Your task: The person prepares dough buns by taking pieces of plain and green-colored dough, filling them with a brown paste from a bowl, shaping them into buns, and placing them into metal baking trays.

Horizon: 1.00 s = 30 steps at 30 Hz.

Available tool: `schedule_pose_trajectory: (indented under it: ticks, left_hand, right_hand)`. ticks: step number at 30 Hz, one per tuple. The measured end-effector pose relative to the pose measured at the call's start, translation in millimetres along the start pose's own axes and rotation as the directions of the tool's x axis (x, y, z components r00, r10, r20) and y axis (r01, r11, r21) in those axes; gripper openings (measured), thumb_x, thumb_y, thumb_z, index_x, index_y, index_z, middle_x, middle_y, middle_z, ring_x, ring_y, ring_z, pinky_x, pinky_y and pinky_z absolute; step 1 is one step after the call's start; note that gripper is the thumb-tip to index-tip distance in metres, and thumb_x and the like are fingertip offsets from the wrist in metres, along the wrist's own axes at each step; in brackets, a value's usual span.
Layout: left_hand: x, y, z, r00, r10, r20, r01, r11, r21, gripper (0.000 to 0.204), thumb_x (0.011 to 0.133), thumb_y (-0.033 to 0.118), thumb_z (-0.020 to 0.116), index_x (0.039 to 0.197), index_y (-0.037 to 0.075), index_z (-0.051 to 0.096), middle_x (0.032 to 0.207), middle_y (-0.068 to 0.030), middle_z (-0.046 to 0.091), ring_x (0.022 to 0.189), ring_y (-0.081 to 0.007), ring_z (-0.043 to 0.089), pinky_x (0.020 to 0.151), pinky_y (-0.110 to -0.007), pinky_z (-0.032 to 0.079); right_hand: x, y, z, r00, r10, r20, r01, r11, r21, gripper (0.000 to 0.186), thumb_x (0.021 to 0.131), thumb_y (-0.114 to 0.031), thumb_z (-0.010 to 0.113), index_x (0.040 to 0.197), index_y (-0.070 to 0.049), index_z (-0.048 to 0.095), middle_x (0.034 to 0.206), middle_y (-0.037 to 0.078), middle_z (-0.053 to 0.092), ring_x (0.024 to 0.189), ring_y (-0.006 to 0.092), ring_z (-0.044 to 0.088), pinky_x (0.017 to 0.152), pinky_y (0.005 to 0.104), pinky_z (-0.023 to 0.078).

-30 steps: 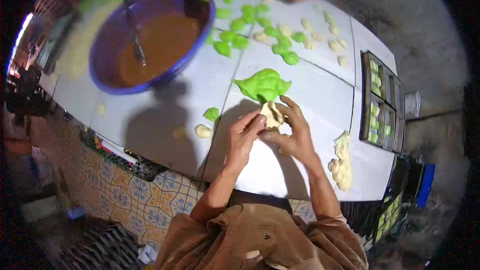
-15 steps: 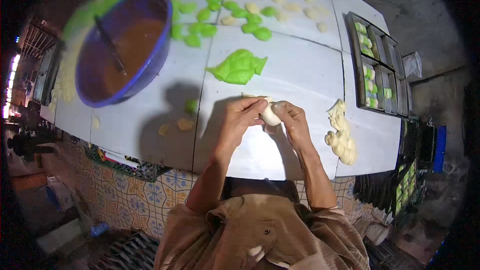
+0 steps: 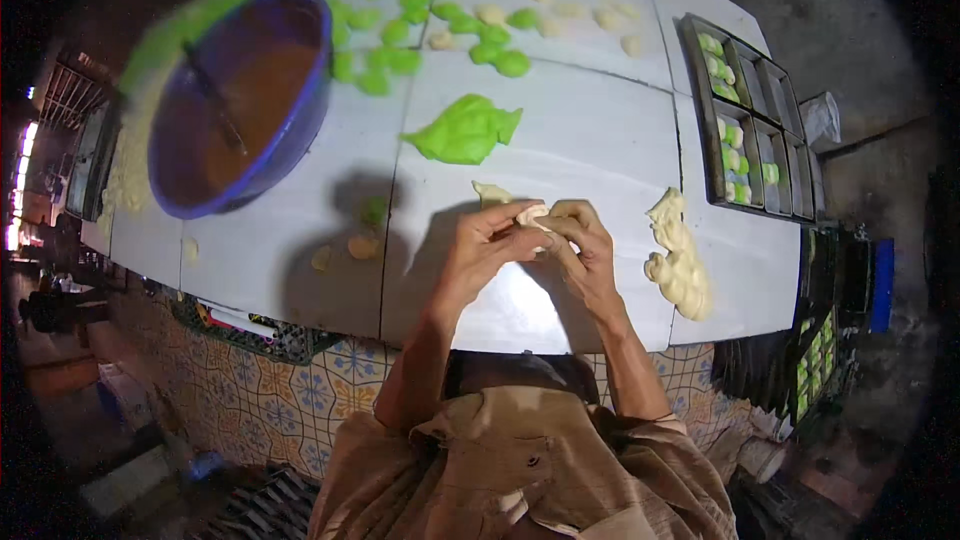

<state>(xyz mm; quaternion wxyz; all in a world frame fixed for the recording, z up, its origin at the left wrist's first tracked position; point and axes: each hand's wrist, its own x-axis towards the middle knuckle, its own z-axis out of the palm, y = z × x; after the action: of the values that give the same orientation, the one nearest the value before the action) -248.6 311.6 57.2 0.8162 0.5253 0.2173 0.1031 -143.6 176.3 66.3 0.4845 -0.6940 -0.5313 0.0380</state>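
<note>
My left hand (image 3: 485,255) and my right hand (image 3: 585,255) meet over the white tiled table (image 3: 540,110), both closed on a small piece of cream dough (image 3: 532,215) that their fingers partly hide. A flat cream scrap (image 3: 490,191) lies just beyond them. A green dough sheet (image 3: 462,130) rests farther forward. A long lumpy mass of cream dough (image 3: 680,270) lies to the right of my right hand. Dim small pieces (image 3: 361,245) sit in the shadow to the left.
A blue bowl (image 3: 315,80) of brown mixture with a spoon stands at left. Green pieces (image 3: 400,60) and cream pieces (image 3: 607,18) spread across the back. A divided metal tray (image 3: 795,170) holding green-and-white pieces is at right, with stacked trays (image 3: 815,350) below. A blurred shape shows at the far edge.
My hands keep working the cream dough, fingers shifting and folding round it, so less of it shows. The view has shifted. A co-worker's hands at the back are no longer clearly visible.
</note>
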Motion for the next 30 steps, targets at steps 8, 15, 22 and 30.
schedule_pose_trajectory:
  ticks: [8,15,22,30]
  left_hand:
    - [-4.5,-12.8,5.5,0.996,0.069,0.06,-0.08,0.973,0.216,0.027,0.098,0.01,0.053,0.122,0.0,0.061,0.108,-0.0078,0.066,0.095,-0.0139,0.064,0.074,-0.028,0.059]
    - [-34.0,-51.8,5.7,0.998,0.054,0.025,-0.059,0.949,0.311,0.026,0.09,0.009,0.067,0.113,-0.001,0.066,0.091,-0.0014,0.069,0.084,-0.0052,0.061,0.07,-0.021,0.05]
    - [-22.9,-48.1,2.1,0.977,0.214,0.024,-0.202,0.87,0.45,0.019,0.094,0.012,0.061,0.107,0.0,0.068,0.091,-0.0042,0.07,0.08,-0.0054,0.061,0.066,-0.022,0.053]
    - [-9.7,-37.8,-7.7,0.985,0.078,-0.152,-0.003,0.898,0.441,0.061,0.093,0.009,0.059,0.144,-0.001,0.026,0.126,-0.024,0.055,0.086,-0.023,0.069,0.064,-0.027,0.057]
  right_hand:
    - [-27.5,7.4,43.8,0.797,0.423,-0.43,-0.289,0.894,0.342,0.027,0.077,-0.012,0.075,0.099,-0.003,0.062,0.104,0.013,0.057,0.089,0.0247,0.06,0.071,0.0315,0.052]
    - [-58.0,11.8,38.5,0.976,0.177,-0.127,-0.207,0.938,-0.279,0.017,0.083,-0.014,0.071,0.095,-0.007,0.062,0.086,0.009,0.059,0.07,0.0213,0.063,0.055,0.0305,0.051]
    - [-62.5,-21.7,8.7,0.938,0.334,0.095,-0.334,0.943,-0.012,0.04,0.087,-0.017,0.067,0.122,-0.002,0.057,0.126,0.017,0.057,0.1,0.0271,0.066,0.085,0.0357,0.054]
    - [5.8,8.5,12.7,0.709,0.685,-0.166,-0.521,0.668,0.532,0.029,0.09,-0.008,0.059,0.114,0.008,0.056,0.103,0.018,0.066,0.09,0.0194,0.063,0.074,0.0264,0.052]
